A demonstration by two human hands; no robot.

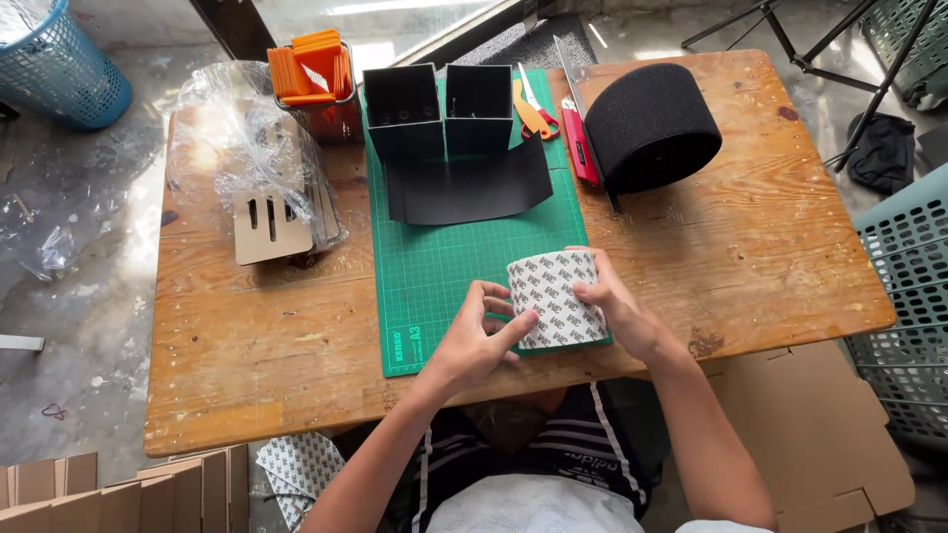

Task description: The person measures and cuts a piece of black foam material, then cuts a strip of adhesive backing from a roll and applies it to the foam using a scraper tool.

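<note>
Left hand (pixel 472 345): fingers curled round the left side of a white printed sheet (pixel 555 299).
Right hand (pixel 617 314): fingers clasp its right side.
Base: green cutting mat (pixel 444 266) on wooden worktop (pixel 750 247).

Both forearms reach forward and converge; the left hand (pixel 477 342) and right hand (pixel 617 311) face each other, fingers (pixel 513 331) curled in a grip.

Patterned roll (pixel 555 298) on cutting mat (pixel 434 266), boxes (pixel 439 111) behind
</note>
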